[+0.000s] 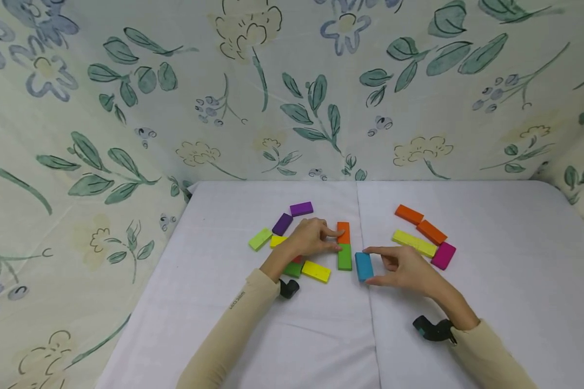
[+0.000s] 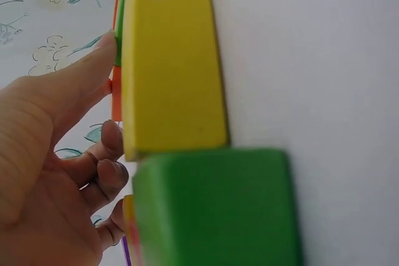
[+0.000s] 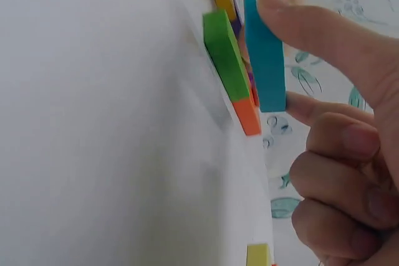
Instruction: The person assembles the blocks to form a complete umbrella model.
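My right hand (image 1: 406, 267) pinches a blue block (image 1: 364, 267) by its two ends, thumb at the near end and index finger at the far one. In the right wrist view this blue block (image 3: 267, 60) is held up off the white cloth. To its left, an orange block (image 1: 343, 228) and a green block (image 1: 344, 259) lie end to end in a line. Fingertips of my left hand (image 1: 312, 237) rest at the left side of that pair, near the seam. The left wrist view shows the thumb (image 2: 103, 51) by the green block, the other fingers loosely bent.
Left of the pair lie purple (image 1: 302, 209), dark purple (image 1: 283, 224), lime (image 1: 260, 239) and yellow blocks (image 1: 316, 272), some partly behind my left hand. On the right sit two orange blocks (image 1: 431, 232), a long yellow one (image 1: 413, 243) and a magenta one (image 1: 444, 255). Floral cloth (image 1: 253, 97) hangs behind the table.
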{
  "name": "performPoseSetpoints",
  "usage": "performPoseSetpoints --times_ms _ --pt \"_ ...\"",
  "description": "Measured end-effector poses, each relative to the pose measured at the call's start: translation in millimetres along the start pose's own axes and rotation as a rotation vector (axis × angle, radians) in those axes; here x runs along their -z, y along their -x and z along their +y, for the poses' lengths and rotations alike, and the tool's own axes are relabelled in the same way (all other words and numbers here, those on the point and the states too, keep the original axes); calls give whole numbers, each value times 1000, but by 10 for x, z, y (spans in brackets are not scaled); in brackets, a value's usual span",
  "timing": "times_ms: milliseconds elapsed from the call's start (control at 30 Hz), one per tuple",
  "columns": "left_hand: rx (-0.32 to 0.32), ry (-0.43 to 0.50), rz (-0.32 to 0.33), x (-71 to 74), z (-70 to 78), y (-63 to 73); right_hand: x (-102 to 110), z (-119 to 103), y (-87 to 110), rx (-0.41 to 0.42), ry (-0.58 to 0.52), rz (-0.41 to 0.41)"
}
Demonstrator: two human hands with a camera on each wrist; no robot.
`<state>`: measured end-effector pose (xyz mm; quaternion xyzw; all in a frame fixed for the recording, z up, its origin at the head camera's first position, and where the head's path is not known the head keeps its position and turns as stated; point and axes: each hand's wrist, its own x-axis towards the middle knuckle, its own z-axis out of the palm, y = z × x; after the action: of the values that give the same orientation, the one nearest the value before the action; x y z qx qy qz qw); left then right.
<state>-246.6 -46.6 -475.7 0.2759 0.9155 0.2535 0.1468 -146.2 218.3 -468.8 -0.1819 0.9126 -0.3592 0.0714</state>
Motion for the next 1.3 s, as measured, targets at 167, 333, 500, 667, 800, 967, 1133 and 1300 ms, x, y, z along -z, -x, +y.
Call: performPoseSetpoints --times_ms 167,333,500,667,800,967,1133,1300 --pt "48 -24 8 9 56 18 -206 -198 59 19 32 -3" --pt "48 -52 34 -18 99 13 -333 -314 82 15 59 25" --pt "73 -45 33 -18 110 20 -392 -384 113 -25 120 19" --pt "83 -40 37 -22 87 20 -450 -405 125 -38 177 41" --pt "83 -31 36 -26 81 14 -480 -393 127 -24 194 62" --pt "99 -22 26 -32 81 12 -504 -380 125 -11 201 68" --pt "104 -17 25 -39 78 8 -514 -375 124 -2 198 58" --pt "93 -24 27 -47 63 6 -517 -373 126 6 203 48"
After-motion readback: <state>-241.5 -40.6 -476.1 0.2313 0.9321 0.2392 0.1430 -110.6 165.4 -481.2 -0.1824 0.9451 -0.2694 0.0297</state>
